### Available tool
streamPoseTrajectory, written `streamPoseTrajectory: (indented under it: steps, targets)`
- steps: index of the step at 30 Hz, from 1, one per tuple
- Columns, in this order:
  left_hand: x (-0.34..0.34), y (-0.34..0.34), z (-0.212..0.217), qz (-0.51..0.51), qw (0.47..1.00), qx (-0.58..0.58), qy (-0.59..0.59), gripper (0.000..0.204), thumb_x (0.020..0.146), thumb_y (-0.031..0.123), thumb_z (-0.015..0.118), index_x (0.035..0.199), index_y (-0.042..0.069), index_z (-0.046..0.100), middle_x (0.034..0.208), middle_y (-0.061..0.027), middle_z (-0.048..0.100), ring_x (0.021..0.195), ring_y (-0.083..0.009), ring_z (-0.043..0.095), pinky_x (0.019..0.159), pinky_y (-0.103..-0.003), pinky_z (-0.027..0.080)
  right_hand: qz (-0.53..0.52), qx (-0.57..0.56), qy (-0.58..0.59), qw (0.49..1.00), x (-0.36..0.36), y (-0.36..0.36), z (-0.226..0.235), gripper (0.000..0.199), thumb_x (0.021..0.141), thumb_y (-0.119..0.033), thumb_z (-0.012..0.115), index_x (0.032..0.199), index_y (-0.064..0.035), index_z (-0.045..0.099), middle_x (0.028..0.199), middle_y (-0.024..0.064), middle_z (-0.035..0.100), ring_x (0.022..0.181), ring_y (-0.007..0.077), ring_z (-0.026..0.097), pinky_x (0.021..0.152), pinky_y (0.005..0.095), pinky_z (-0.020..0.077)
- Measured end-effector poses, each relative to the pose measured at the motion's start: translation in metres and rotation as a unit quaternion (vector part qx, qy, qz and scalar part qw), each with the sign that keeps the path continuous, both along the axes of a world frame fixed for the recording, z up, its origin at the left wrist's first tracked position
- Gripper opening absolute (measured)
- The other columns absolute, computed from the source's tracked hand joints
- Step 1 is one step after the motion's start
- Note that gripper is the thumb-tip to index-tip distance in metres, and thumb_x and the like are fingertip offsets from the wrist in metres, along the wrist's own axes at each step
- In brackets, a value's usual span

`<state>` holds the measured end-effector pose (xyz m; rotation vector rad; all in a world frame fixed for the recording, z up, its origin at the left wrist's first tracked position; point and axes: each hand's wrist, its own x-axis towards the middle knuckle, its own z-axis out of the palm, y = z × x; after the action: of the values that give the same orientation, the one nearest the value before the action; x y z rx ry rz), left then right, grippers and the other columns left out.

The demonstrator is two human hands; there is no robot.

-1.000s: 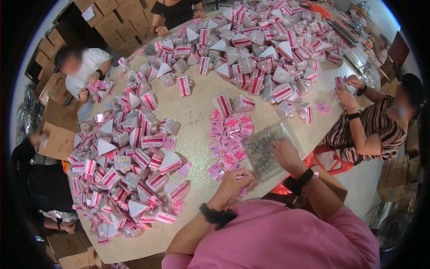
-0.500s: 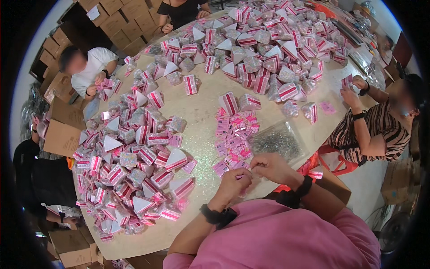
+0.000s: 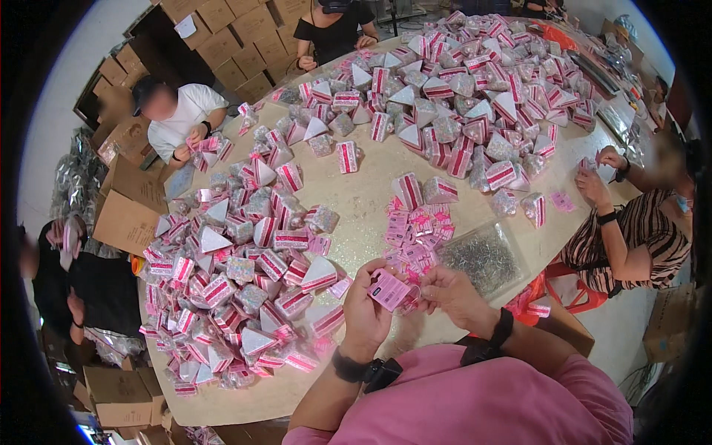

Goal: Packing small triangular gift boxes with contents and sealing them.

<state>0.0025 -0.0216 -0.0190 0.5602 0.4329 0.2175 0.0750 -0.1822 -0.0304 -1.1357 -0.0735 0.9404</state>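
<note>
A pink printed tag (image 3: pixel 389 290) is held up in my left hand (image 3: pixel 366 315), the thumb and fingers closed on its left side. Close by its right edge, my right hand (image 3: pixel 458 298) pinches with thumb and finger; something thin and clear or metallic seems to be there, too small to name. Just beyond both hands lies a loose heap of pink tags (image 3: pixel 424 228) on the table. To the right of that heap is a shallow clear tray (image 3: pixel 512 236) full of small metal pins or wires. Two cake-slice-shaped pieces (image 3: pixel 408 190) stand behind the tags.
Large heaps of glittery cake-slice-shaped pieces (image 3: pixel 237 267) cover the table's left side and far side (image 3: pixel 475 96). Co-workers sit around the table, one in a striped top (image 3: pixel 615 245) at right. Cardboard boxes (image 3: pixel 133 200) stand at left; a red stool (image 3: pixel 567 285) is at right.
My left hand has turned, so the tag's printed face now shows. My right hand has shifted slightly downward and right beside it. The whole view has shifted a little.
</note>
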Motion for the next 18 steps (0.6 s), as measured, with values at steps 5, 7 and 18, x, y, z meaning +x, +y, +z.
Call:
streamPoseTrajectory:
  steps: [5,7,18]
  targets:
    - [0.0,-0.001,-0.009,0.02,1.0,0.012,0.015,0.028,0.098,0.02,0.036,0.112,-0.001,0.049,0.099,-0.0122,0.057,0.094,-0.0239,0.059,0.087,-0.038,0.049,0.009,0.115,0.094,0.989,-0.002,0.006,-0.006,0.008,0.085,-0.01,0.063,0.088,-0.0049,0.058,0.089,0.0037,0.06,0.079,0.014,0.057,0.071,0.0288,0.045]
    - [0.0,-0.003,-0.01,0.022,0.999,0.019,0.03,0.026,0.096,0.019,0.04,0.112,0.0,0.049,0.1,-0.0115,0.057,0.093,-0.0229,0.059,0.087,-0.037,0.049,-0.002,0.129,0.085,0.988,-0.002,0.007,-0.005,0.008,0.084,-0.01,0.064,0.088,-0.005,0.059,0.088,0.0032,0.06,0.079,0.0139,0.055,0.073,0.0287,0.0434]
    - [-0.019,0.004,-0.01,-0.044,0.773,0.625,0.099,0.028,0.083,0.01,0.059,0.109,0.003,0.053,0.102,-0.0083,0.056,0.092,-0.0183,0.056,0.081,-0.029,0.045,-0.053,0.108,-0.022,0.993,0.009,0.017,-0.003,0.007,0.084,-0.005,0.062,0.088,-0.0014,0.058,0.091,0.0058,0.061,0.081,0.0138,0.056,0.077,0.0278,0.0453]
